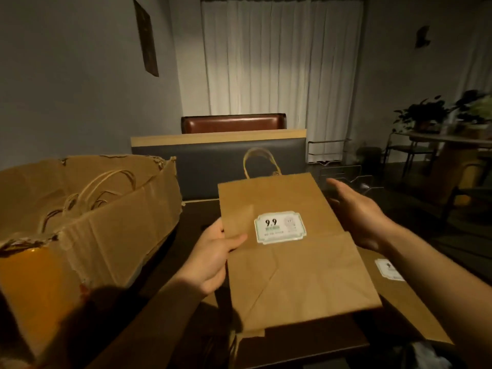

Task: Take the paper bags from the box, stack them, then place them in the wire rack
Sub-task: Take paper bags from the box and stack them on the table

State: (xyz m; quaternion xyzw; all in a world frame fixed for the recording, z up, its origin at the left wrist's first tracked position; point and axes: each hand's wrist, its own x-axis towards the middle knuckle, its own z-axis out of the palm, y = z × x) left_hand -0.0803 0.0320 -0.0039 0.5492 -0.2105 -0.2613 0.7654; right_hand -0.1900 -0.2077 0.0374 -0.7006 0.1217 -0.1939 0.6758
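Note:
A flat brown paper bag (290,262) with a white sticker and a twisted handle hovers over the dark table. My left hand (213,259) pinches its left edge, thumb on top. My right hand (356,211) is beside the bag's right edge with fingers straight, not gripping; whether it touches the bag I cannot tell. Beneath, to the right, lies another flat paper bag (394,288) with the same sticker. The torn cardboard box (111,235) stands at the left, with several bag handles showing inside. A wire rack (330,153) stands at the far right of the table.
A dark bench back with a wooden top (218,161) and a brown seat back (234,123) lie beyond the table. Potted plants on a round table (452,134) and chairs are at the right. White curtains hang behind.

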